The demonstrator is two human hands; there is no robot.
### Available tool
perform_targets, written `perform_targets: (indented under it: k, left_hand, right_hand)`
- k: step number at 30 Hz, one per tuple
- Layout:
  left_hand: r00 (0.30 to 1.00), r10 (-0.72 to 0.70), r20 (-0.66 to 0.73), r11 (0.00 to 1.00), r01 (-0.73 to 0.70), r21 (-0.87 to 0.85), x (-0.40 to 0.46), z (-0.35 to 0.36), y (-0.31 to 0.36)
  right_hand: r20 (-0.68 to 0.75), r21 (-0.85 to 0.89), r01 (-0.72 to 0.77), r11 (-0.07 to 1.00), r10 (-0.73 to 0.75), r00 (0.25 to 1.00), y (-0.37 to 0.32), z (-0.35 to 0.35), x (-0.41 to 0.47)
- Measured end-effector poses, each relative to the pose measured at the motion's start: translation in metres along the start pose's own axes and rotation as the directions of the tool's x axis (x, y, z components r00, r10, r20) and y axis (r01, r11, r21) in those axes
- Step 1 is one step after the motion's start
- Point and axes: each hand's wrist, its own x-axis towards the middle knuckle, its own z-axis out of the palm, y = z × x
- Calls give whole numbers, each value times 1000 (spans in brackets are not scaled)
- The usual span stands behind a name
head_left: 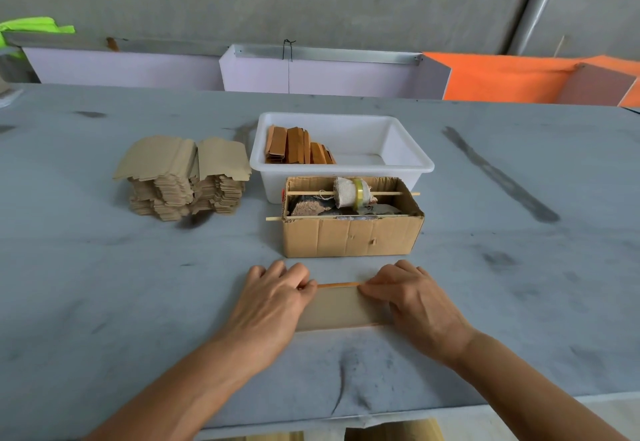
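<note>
A flat tan cardboard piece (337,309) lies on the grey table (104,284) near the front edge. Its far edge shows an orange-brown fold line. My left hand (273,305) pinches the left end of that far edge, and my right hand (412,298) pinches the right end. Both hands cover the piece's side ends.
A brown cardboard box (349,236) with sticks, a tape roll and scraps stands just beyond my hands. Behind it is a white plastic tub (408,163) holding folded orange-brown pieces (298,146). A stack of flat tan cardboard blanks (183,177) sits to the left.
</note>
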Motion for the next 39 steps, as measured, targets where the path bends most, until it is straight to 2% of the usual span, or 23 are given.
perform_targets:
  k: [2, 4, 7, 10, 15, 18, 20, 21, 24, 26, 27, 28, 32, 35, 37, 39]
  left_hand:
    - [999, -7, 31, 1000, 7, -23, -2, 2, 0]
    - [997, -37, 73, 992, 46, -118, 0, 9, -2]
    - [989, -136, 48, 955, 144, -260, 5, 8, -5]
    - [978, -208, 33, 901, 205, -383, 7, 10, -6]
    - [948, -306, 89, 764, 300, -572, 13, 11, -8]
    - [922, -352, 161, 671, 369, -644, 16, 9, -13]
    - [900, -377, 219, 558, 410, -722, 18, 7, -13]
    - [885, -391, 250, 461, 424, -780, 19, 5, -13]
    - [825, -438, 358, 62, 425, -903, 22, -4, -5]
    - [795, -444, 413, -180, 372, -911, 23, -13, 1]
    - [794, -441, 419, -256, 337, -906, 24, -18, 4]
    - [799, -438, 411, -288, 309, -906, 24, -21, 6]
    - [839, -450, 305, -221, 226, -949, 25, -32, 5]
    - [877, -402, 264, -287, 153, -946, 22, -38, 4]
    - [887, -371, 274, -215, 205, -955, 21, -38, 8]
    - [863, -400, 310, -175, 260, -950, 21, -34, 15]
  right_hand:
    - [52, 91, -63, 994, 59, 997, 3, 1, -5]
    - [39, 115, -67, 991, 63, 997, 3, 1, -10]
    - [80, 172, -81, 982, 68, 994, 2, -2, -16]
    - [166, 134, -89, 987, 66, 984, 4, -4, -21]
    - [62, 237, -95, 967, 83, 995, -2, 1, -23]
    - [25, 470, -197, 860, 210, 977, -1, 0, -22]
    - [42, 641, -268, 719, 316, 948, -2, -6, -19]
    - [52, 696, -284, 659, 348, 936, -2, -9, -17]
    - [35, 821, -274, 501, 436, 899, -4, -16, -12]
    - [1, 837, -257, 484, 468, 884, -5, -20, -9]
    - [-9, 828, -260, 497, 475, 880, -6, -22, -8]
    - [-10, 827, -261, 498, 478, 878, -6, -24, -7]
    - [0, 881, -227, 414, 480, 877, -5, -38, -3]
    - [-7, 873, -228, 431, 478, 878, -1, -45, -1]
    - [-16, 848, -238, 473, 472, 881, -1, -46, 0]
    - [-22, 823, -250, 510, 469, 883, -4, -47, 2]
